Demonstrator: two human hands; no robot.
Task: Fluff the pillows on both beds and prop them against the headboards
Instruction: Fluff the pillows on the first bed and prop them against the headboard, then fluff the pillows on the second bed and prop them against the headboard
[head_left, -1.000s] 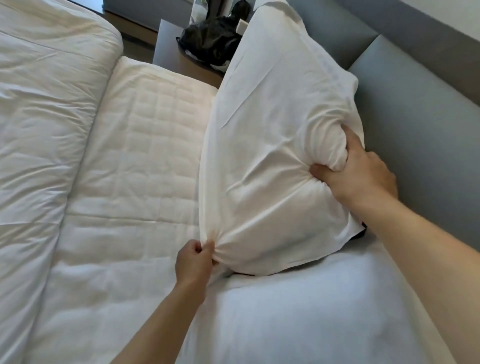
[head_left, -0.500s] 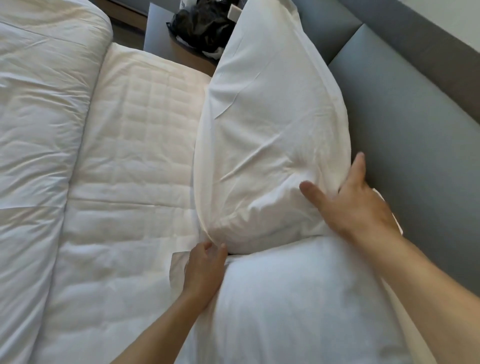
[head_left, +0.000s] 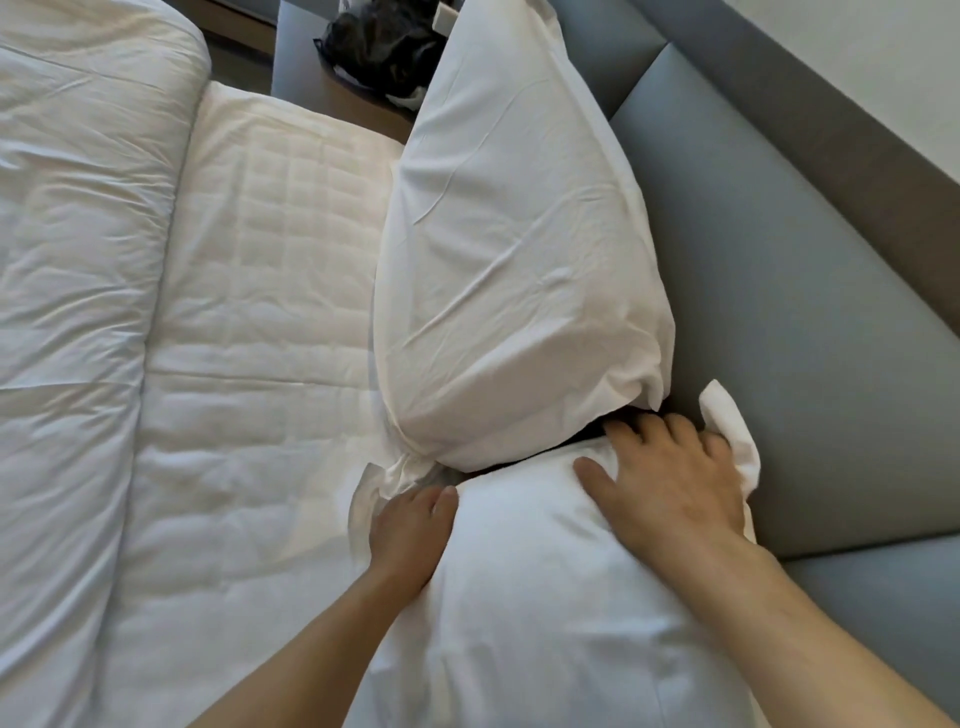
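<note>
A white pillow (head_left: 514, 249) stands on edge, leaning against the grey padded headboard (head_left: 779, 291). A second white pillow (head_left: 545, 613) lies nearer to me, also along the headboard. My right hand (head_left: 670, 483) rests flat on the top end of the near pillow, fingers spread, holding nothing. My left hand (head_left: 410, 530) presses against the near pillow's left side, by the bunched corner of the far pillow's case. Neither hand touches the far pillow.
A quilted white mattress pad (head_left: 249, 322) covers the bed, with a folded-back duvet (head_left: 72, 291) on the left. A nightstand (head_left: 322, 88) beyond the bed carries a black bag (head_left: 384, 47).
Both hands have let go of the far pillow, which now leans on the headboard. They have dropped onto the near pillow.
</note>
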